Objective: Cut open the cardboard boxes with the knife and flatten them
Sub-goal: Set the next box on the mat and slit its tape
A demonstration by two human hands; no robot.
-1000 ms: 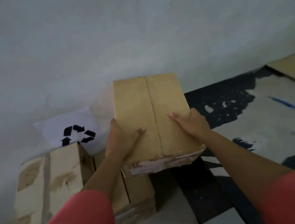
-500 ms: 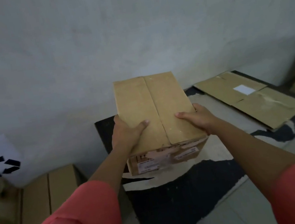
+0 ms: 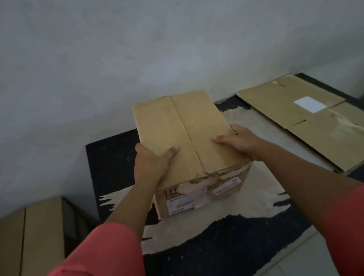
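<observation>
I hold a closed brown cardboard box (image 3: 183, 135) in front of me over a black and beige mat (image 3: 217, 240). Its top flaps meet in a seam down the middle, and torn labels show on its near face. My left hand (image 3: 151, 164) grips the box's left side with the thumb lying on top. My right hand (image 3: 239, 142) grips the right side the same way. No knife is in view.
A flattened cardboard box (image 3: 317, 120) with a white label lies on the mat at the right. Another closed box (image 3: 23, 246) stands at the lower left by the wall. Pale floor tiles (image 3: 295, 273) show at the lower right.
The view has swung right from the stack of boxes and the recycling sign. The held box has come over the mat and sunk lower. The flattened box is now in view.
</observation>
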